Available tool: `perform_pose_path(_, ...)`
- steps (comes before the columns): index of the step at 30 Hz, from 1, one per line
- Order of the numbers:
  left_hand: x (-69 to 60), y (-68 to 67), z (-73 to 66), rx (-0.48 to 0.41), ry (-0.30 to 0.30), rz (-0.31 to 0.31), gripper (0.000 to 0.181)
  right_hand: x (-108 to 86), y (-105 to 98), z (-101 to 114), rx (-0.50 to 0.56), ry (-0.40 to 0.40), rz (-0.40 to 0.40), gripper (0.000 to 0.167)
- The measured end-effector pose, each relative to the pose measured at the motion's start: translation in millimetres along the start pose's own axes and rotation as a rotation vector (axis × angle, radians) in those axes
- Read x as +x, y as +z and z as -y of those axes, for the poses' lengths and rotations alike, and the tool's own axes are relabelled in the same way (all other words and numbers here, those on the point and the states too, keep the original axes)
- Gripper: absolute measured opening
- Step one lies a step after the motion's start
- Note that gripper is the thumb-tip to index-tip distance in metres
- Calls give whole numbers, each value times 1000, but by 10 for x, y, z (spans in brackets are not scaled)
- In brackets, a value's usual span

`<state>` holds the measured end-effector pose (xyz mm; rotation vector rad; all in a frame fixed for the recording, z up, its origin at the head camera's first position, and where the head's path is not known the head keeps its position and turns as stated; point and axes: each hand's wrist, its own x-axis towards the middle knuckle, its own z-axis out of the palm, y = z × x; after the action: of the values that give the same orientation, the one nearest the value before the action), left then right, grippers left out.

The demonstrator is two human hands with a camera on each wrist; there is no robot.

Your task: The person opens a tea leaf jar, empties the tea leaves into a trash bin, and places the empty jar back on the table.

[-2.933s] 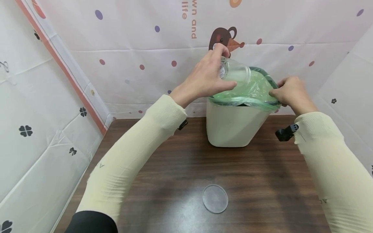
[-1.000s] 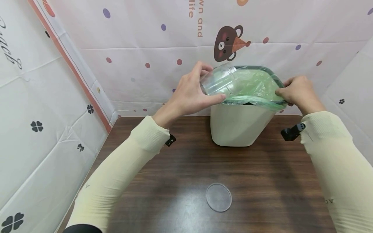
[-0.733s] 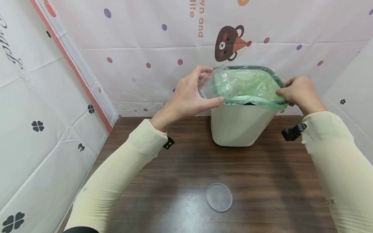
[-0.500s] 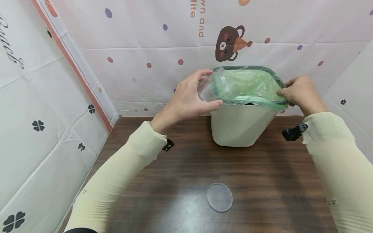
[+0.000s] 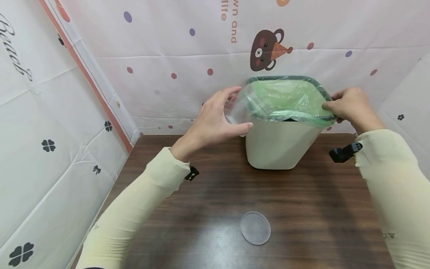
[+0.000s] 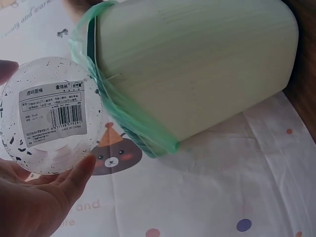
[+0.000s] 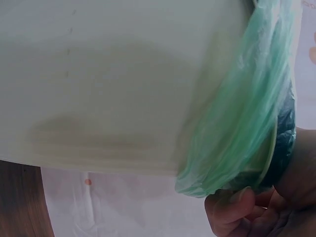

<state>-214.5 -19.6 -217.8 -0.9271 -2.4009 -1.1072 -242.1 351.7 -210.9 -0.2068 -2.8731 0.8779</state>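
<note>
My left hand [image 5: 212, 121] grips a clear plastic jar [image 5: 242, 108], tilted on its side with its open end toward the left rim of a cream trash bin [image 5: 280, 145]. In the left wrist view the jar's base carries a white barcode label [image 6: 52, 113], and dark specks show around it. A thin green trash bag [image 5: 292, 95] lines the bin and folds over its rim. My right hand [image 5: 351, 106] holds the rim and bag at the right side, thumb on top; the right wrist view shows curled fingers [image 7: 229, 210] below the bag's edge.
A clear round lid [image 5: 255, 228] lies flat on the dark wooden table [image 5: 188, 224], toward the front. Printed white cloth [image 5: 161, 37] hangs directly behind the bin and along the left side.
My left hand has moved the jar left and down, from over the bag's opening to the bin's left rim. My right hand keeps its hold; the view has shifted slightly.
</note>
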Motion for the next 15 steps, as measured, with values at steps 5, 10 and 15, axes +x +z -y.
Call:
perform_pose_path(5, -70, -17, 14, 12, -35, 13, 87, 4, -13, -5, 9, -8, 15, 59)
perform_pose_path(10, -124, -28, 10, 22, -45, 14, 89, -13, -24, -34, 25, -3, 22, 67)
perform_pose_path(15, -170, -28, 1, 13, -43, 13, 90, -41, -25, -62, 27, 11, 17, 73)
